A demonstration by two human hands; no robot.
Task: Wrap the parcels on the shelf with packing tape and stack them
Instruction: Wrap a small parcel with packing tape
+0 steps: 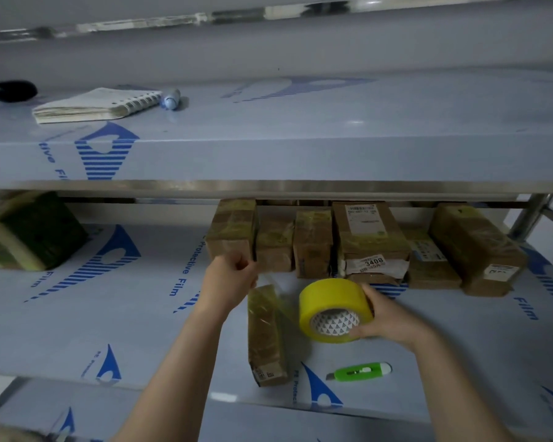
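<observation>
Fingers [246,265] of the left hand [232,277] pinch the free end of a clear yellowish tape strip [280,299], and the right hand [388,317] grips the yellow roll of packing tape [331,301] it runs from. Beneath the strip a narrow brown cardboard parcel [265,342] lies on the film-covered metal shelf [141,314], with a green plastic box cutter [359,371] near it and taped brown parcels [313,244] lined along the back.
</observation>
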